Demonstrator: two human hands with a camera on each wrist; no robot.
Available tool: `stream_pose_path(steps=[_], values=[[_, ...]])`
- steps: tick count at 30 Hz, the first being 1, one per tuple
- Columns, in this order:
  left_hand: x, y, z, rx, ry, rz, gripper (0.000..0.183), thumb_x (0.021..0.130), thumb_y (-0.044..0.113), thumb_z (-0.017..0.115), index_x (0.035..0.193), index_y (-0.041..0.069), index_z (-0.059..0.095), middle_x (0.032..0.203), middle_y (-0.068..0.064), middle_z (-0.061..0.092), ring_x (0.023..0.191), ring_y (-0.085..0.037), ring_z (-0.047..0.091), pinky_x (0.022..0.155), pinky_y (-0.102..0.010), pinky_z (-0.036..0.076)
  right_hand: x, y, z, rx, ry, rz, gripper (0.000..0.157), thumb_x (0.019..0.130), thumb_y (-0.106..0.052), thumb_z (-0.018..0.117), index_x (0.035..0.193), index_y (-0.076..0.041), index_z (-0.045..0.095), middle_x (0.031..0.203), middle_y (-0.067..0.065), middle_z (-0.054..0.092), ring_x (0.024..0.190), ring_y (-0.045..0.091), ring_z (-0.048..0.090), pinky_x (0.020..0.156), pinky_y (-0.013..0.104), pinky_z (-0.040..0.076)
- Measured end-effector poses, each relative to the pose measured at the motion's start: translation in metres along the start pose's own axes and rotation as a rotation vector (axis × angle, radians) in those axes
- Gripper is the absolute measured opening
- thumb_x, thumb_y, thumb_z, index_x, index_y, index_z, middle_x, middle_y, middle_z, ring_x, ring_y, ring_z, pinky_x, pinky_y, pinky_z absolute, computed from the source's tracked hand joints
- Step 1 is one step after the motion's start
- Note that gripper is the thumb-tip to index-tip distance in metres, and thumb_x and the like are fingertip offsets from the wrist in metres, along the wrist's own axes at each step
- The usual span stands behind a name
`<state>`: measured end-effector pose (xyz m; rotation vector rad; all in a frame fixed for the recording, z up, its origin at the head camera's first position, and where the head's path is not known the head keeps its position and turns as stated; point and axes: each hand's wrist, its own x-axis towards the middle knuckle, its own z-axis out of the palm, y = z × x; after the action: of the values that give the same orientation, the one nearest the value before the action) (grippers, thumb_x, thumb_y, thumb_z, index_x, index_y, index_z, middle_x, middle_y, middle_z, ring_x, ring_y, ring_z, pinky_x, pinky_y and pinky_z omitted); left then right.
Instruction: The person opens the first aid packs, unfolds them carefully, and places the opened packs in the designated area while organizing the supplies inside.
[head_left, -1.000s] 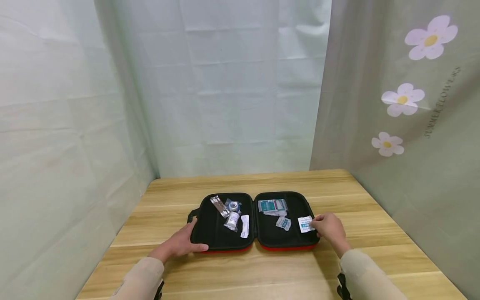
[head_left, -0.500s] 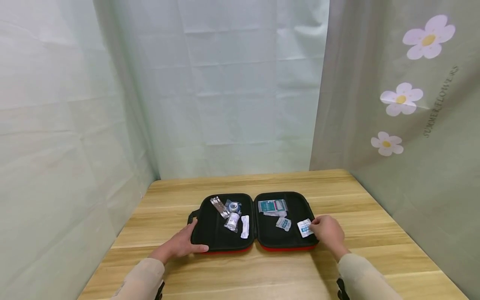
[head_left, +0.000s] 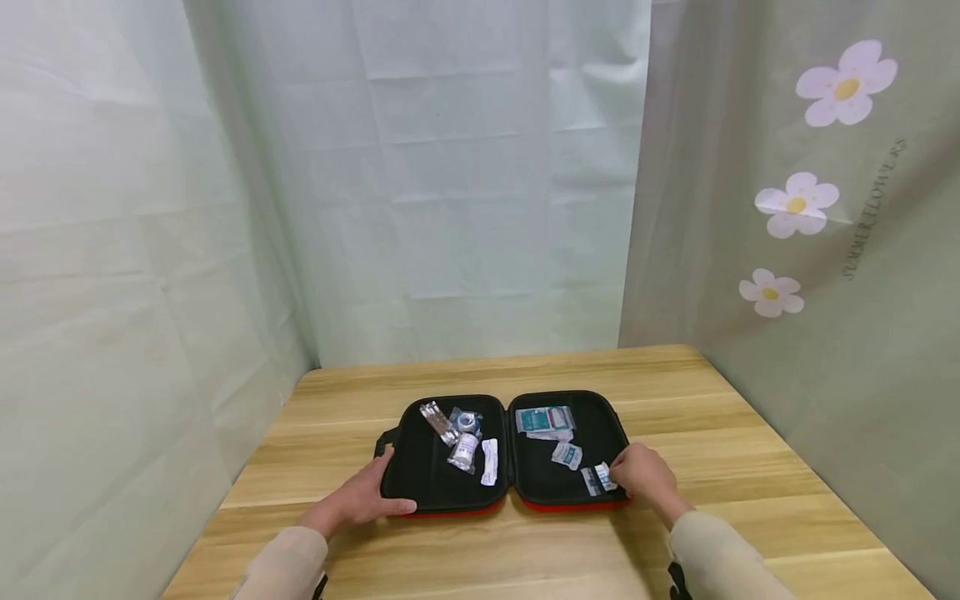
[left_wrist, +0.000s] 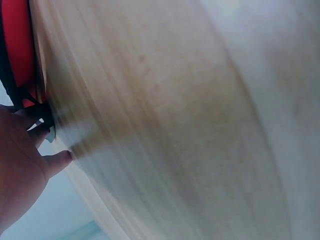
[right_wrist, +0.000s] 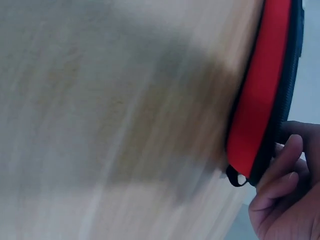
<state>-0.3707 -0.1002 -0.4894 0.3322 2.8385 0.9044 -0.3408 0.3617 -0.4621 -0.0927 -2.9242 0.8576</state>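
Note:
A black-lined case point(head_left: 407, 492) with a red shell lies opened flat on the wooden table. At its front-left corner my left hand point(head_left: 363, 493) rests with the thumb stretched along the front rim; the fingers touch the side by the carry handle point(left_wrist: 36, 111). My right hand point(head_left: 647, 477) reaches over the right half's front-right corner, thumb and fingers pinching a small white-and-blue sachet point(head_left: 604, 476). Directly left of that sachet lies a grey, shiny strip point(head_left: 591, 482); whether it is part of the same packet I cannot tell. In the right wrist view the sachet is hidden.
The left half holds foil strips point(head_left: 439, 422), a blue-and-white roll in plastic point(head_left: 467, 422), a wrapped bandage roll point(head_left: 463, 452) and a narrow white packet point(head_left: 489, 462). In the right half lie teal packets point(head_left: 544, 418) and another small sachet point(head_left: 567, 455). Curtains surround the table point(head_left: 570, 550).
My right hand has moved the sachet left and toward the front of the case's right half. A grey strip now shows beside it. My left hand has stayed at its corner.

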Motion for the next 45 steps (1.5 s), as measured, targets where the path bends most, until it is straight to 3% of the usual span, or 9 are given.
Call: stream_pose_path(steps=[5,9,15,21,29,35,39,45], values=[[-0.004,0.003,-0.001,0.03,-0.009,-0.004,0.12,0.072,0.056,0.083,0.154,-0.007,0.02,0.152,-0.035,0.028,0.138,-0.051,0.03,0.109,-0.064,0.026,0.001,-0.007,-0.001,0.023,-0.015,-0.052,0.012,0.075,0.0,0.063,0.068,-0.008,0.071,0.05,-0.003,0.051,0.046,0.011,0.052,0.049,0.028,0.043],[-0.005,0.003,-0.002,0.032,-0.008,-0.001,0.12,0.073,0.056,0.082,0.154,-0.006,0.02,0.153,-0.035,0.027,0.139,-0.051,0.029,0.109,-0.064,0.026,0.003,-0.012,0.003,0.071,-0.022,-0.057,0.017,0.075,0.001,0.062,0.06,-0.007,0.066,0.047,-0.005,0.045,0.043,0.01,0.048,0.046,0.024,0.04],[-0.004,0.003,-0.003,0.025,-0.02,0.008,0.122,0.073,0.061,0.08,0.154,-0.007,0.018,0.153,-0.036,0.025,0.139,-0.052,0.027,0.11,-0.065,0.023,0.007,-0.015,0.006,0.191,-0.083,0.054,0.024,0.079,-0.001,0.06,0.056,-0.004,0.062,0.045,-0.002,0.044,0.042,0.011,0.044,0.04,0.022,0.035],[-0.002,0.003,-0.002,0.015,-0.013,-0.005,0.123,0.072,0.064,0.079,0.155,-0.004,0.019,0.155,-0.033,0.025,0.14,-0.051,0.026,0.111,-0.064,0.023,0.014,-0.021,0.004,0.336,-0.197,0.21,0.022,0.087,-0.005,0.055,0.067,-0.001,0.062,0.054,0.0,0.048,0.046,0.01,0.041,0.042,0.019,0.032],[-0.006,0.006,-0.003,0.023,-0.008,-0.025,0.122,0.071,0.059,0.082,0.155,-0.003,0.02,0.154,-0.033,0.026,0.139,-0.051,0.028,0.11,-0.064,0.025,0.019,-0.029,0.008,0.41,-0.273,0.267,0.041,0.104,-0.028,0.046,0.067,-0.01,0.051,0.057,-0.001,0.046,0.049,0.011,0.041,0.046,0.021,0.031],[-0.008,0.007,-0.005,0.014,0.0,-0.012,0.121,0.071,0.058,0.083,0.155,-0.003,0.02,0.154,-0.032,0.027,0.14,-0.049,0.029,0.11,-0.062,0.026,0.019,-0.025,0.006,0.27,-0.224,0.164,0.032,0.099,-0.015,0.046,0.071,-0.003,0.055,0.057,0.002,0.049,0.047,0.013,0.042,0.043,0.022,0.033],[-0.008,0.008,-0.004,0.014,-0.002,0.0,0.121,0.071,0.058,0.083,0.156,-0.002,0.02,0.155,-0.031,0.027,0.14,-0.048,0.029,0.111,-0.062,0.027,0.019,-0.02,-0.003,0.143,-0.177,0.08,0.031,0.097,-0.012,0.049,0.072,0.0,0.061,0.063,0.005,0.059,0.049,0.015,0.052,0.045,0.026,0.044],[-0.01,0.009,-0.004,0.018,0.006,0.004,0.12,0.071,0.057,0.083,0.155,-0.002,0.022,0.155,-0.031,0.028,0.14,-0.048,0.03,0.111,-0.061,0.027,0.024,-0.014,-0.016,0.12,-0.127,-0.02,0.029,0.1,-0.017,0.055,0.107,0.009,0.066,0.081,0.007,0.067,0.06,0.017,0.061,0.055,0.034,0.052]])
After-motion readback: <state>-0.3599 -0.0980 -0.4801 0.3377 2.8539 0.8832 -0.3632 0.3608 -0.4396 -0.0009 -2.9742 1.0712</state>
